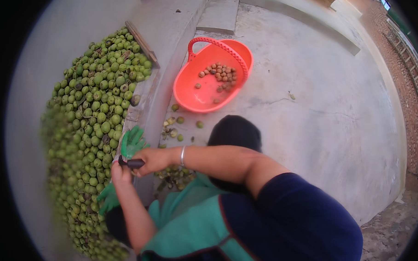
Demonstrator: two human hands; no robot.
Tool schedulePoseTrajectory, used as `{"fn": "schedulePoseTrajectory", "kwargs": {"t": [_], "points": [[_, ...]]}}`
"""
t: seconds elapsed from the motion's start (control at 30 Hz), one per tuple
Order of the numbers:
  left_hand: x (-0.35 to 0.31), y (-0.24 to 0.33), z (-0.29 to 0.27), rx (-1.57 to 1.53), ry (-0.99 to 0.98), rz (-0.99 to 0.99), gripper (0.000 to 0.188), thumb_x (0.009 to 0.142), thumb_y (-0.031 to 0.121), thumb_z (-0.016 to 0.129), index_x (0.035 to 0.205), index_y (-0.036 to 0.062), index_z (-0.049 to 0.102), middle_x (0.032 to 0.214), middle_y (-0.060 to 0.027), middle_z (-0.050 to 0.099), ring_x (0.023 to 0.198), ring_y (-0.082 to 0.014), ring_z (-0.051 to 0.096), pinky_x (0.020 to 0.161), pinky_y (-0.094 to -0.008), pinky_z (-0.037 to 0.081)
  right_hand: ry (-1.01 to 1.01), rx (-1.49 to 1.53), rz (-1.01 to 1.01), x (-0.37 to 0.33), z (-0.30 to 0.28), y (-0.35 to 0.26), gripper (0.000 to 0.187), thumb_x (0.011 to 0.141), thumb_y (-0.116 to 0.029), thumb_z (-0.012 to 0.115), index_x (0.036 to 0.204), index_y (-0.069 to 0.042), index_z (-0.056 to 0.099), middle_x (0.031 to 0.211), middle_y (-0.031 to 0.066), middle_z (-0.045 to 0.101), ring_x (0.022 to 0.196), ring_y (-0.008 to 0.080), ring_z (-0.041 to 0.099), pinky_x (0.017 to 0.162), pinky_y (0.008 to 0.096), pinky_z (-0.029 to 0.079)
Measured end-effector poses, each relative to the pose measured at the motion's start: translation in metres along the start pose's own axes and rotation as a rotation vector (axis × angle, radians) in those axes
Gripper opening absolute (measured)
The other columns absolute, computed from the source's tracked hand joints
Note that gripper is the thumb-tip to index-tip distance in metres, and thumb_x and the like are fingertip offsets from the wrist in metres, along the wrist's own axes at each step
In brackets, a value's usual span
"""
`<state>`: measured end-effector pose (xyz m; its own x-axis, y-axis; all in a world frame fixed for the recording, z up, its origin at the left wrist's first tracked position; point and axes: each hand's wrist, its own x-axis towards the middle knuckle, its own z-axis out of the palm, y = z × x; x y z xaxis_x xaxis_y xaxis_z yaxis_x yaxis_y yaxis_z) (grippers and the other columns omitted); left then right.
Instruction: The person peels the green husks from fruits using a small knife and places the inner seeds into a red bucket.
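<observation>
My right hand (153, 161), with a silver bangle on its wrist, is closed around the black handle of a small tool (135, 164). The tool's dark end points left, over my left hand (120, 172). Those left fingers are bent and pressed together beside the tool; whatever they hold is hidden. One green glove (133, 141) lies on the ledge just beyond my hands, and another green glove (108, 198) lies to the left of my left forearm. Close by on the left spreads a big heap of green-husked walnuts (99, 106).
An orange-red basket (185, 90) with an arched handle holds several brown shelled walnuts (225, 73) ahead. Husk scraps (175, 177) and a few green walnuts litter the floor by the ledge (150, 98). A wooden board (142, 43) borders the heap's far end.
</observation>
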<state>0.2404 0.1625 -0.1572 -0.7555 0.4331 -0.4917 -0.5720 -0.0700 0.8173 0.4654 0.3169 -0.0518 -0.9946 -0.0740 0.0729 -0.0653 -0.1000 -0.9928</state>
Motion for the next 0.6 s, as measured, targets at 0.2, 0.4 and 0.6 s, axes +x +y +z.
{"fn": "schedulePoseTrajectory", "kwargs": {"t": [0.2, 0.4, 0.6], "points": [[0.009, 0.008, 0.007, -0.153, -0.009, -0.064, 0.024, 0.097, 0.022, 0.042, 0.101, 0.0034, 0.057, 0.103, -0.0123, 0.061, 0.093, -0.0226, 0.059, 0.08, -0.0382, 0.051, 0.035, 0.344, -0.056, 0.012, 0.009, -0.007, 0.018, 0.087, -0.018, 0.068, 0.088, -0.003, 0.06, 0.081, 0.0, 0.063, 0.076, 0.0096, 0.059, 0.069, 0.0254, 0.049], [-0.05, 0.006, 0.078, -0.098, -0.347, -0.092, 0.026, 0.097, 0.024, 0.044, 0.109, 0.005, 0.057, 0.114, -0.012, 0.057, 0.104, -0.0234, 0.054, 0.09, -0.0409, 0.046, 0.019, -0.113, -0.102, 0.001, 0.011, -0.01, 0.023, 0.082, -0.016, 0.071, 0.096, -0.002, 0.061, 0.083, 0.0056, 0.062, 0.081, 0.0167, 0.061, 0.073, 0.0321, 0.049], [-0.076, 0.033, 0.131, -0.189, -0.658, -0.126, 0.03, 0.098, 0.026, 0.045, 0.118, 0.0065, 0.056, 0.124, -0.0116, 0.054, 0.115, -0.0243, 0.05, 0.1, -0.0435, 0.041, 0.007, -0.234, -0.183, -0.009, 0.014, -0.015, 0.022, 0.081, -0.016, 0.07, 0.096, -0.004, 0.059, 0.088, 0.008, 0.057, 0.083, 0.0203, 0.058, 0.076, 0.035, 0.047]]}}
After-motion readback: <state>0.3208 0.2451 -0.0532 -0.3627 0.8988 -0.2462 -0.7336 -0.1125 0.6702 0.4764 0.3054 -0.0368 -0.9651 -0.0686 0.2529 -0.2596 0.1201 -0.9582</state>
